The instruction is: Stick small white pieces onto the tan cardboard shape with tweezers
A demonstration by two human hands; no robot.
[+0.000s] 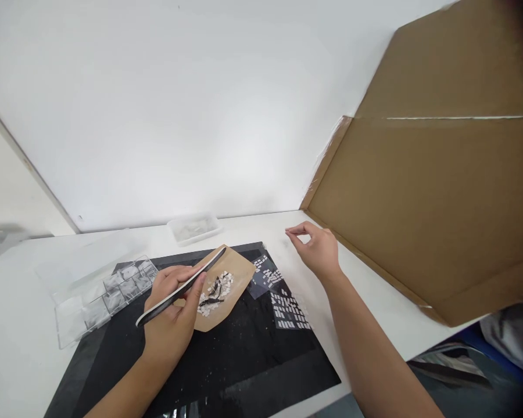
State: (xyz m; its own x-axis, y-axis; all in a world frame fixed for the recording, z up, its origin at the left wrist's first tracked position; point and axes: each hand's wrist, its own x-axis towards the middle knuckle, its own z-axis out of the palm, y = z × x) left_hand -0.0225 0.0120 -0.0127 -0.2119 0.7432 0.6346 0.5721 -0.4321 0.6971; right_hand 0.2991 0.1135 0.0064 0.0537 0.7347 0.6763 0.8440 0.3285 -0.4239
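A slim, slightly curved black strip with a white edge (174, 296) slants across my left hand (169, 325), which grips it between thumb and fingers. Its far end reaches over a brown paper piece (242, 268) carrying many small white chips (225, 283) and some dark slivers. Off to the right, above the white table, my right hand (318, 249) is closed in a pinch, thumb against fingertips. Whatever the pinch holds, if anything, is too small to make out. Dark sheets with rows of white pieces (290, 310) lie between the paper and my right forearm.
Under the paper is a black mat (253, 360) on the white table (13, 302). A clear divided box (122, 287) with white contents lies left, and a translucent tray (194, 229) sits by the wall. A large cardboard panel (422, 203) stands along the right side.
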